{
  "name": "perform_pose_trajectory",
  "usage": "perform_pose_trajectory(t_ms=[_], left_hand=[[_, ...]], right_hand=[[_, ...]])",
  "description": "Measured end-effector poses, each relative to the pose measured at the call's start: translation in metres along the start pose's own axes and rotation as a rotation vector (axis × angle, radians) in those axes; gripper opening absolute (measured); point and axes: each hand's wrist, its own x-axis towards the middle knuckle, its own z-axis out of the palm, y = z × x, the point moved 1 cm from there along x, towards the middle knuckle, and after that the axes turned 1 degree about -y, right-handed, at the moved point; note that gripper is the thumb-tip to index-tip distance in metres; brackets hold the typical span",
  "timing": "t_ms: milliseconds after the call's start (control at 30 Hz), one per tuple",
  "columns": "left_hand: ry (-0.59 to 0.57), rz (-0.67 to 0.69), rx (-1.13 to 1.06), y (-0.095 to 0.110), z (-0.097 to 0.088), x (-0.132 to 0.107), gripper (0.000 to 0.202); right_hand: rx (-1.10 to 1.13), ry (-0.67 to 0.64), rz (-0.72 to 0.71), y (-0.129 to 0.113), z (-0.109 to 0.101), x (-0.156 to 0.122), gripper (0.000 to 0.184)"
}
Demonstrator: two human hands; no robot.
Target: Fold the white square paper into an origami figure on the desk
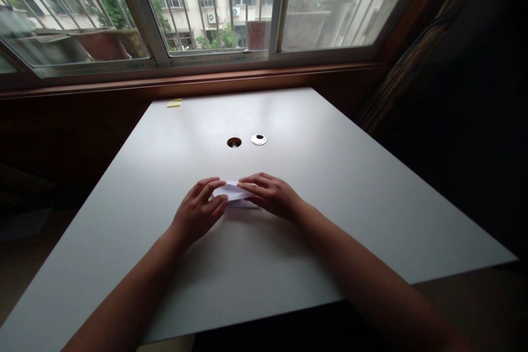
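Observation:
A piece of folded white paper (233,192) lies between my two hands at the middle of the white table (289,264). Its left side is gripped by my left hand (198,204), with the thumb on the near edge and the fingers on the far edge. My right hand (270,193) holds the right side, fingers bent over the top; its thumb is mostly hidden beneath. One layer of the paper stands raised above another layer below. The parts under my fingers cannot be seen.
Beyond the paper, the tabletop has a round hole (234,143) and a silver ring-shaped cover (259,139) beside it. A yellow sticky note (174,103) lies at the far left corner. A barred window (214,5) stands behind the table.

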Motion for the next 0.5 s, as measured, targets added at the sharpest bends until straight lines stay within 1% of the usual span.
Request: perform_pose_trajectory(t_ms=[100, 200, 233, 300, 367, 500], left_hand=[[-0.073, 0.037, -0.087, -0.002, 0.009, -0.001, 0.008], [-0.168, 0.081, -0.198, -0.009, 0.018, -0.004, 0.017], [-0.203, 0.071, -0.218, -0.011, 0.02, -0.005, 0.023], [-0.226, 0.053, -0.219, -0.015, 0.022, -0.006, 0.039], [-0.215, 0.071, -0.175, -0.017, 0.022, -0.006, 0.044], [-0.161, 0.122, -0.069, -0.014, 0.019, -0.008, 0.035]], right_hand=[[0.03, -0.066, -0.078, 0.004, 0.009, -0.003, 0.032], [0.044, -0.093, -0.109, 0.009, 0.013, -0.006, 0.031], [0.05, -0.092, -0.111, 0.01, 0.014, -0.006, 0.03], [0.061, -0.085, -0.12, 0.011, 0.012, -0.007, 0.025], [0.071, -0.083, -0.121, 0.011, 0.01, -0.007, 0.02], [0.064, -0.065, -0.053, 0.012, 0.005, -0.008, 0.018]])
